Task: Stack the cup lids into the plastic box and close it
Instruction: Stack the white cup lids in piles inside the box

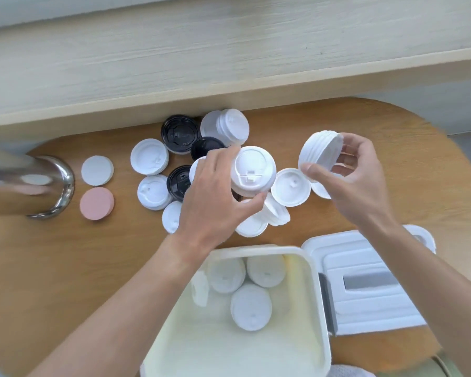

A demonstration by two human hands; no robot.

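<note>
White and black cup lids (149,157) lie scattered across the middle of the wooden table. My left hand (215,197) grips a stack of white lids (252,170) above the pile. Beside it my right hand (356,178) holds another stack of white lids (320,153), tilted on its side. The open white plastic box (314,295) stands at the near edge with several white lids (251,306) inside. Its white cover (365,289) lies flat just right of the box, under my right forearm.
A shiny metal vessel (30,183) sits at the far left. Next to it lie a white round coaster (97,170) and a pink one (96,203). A pale wooden ledge (229,63) runs along the back of the table.
</note>
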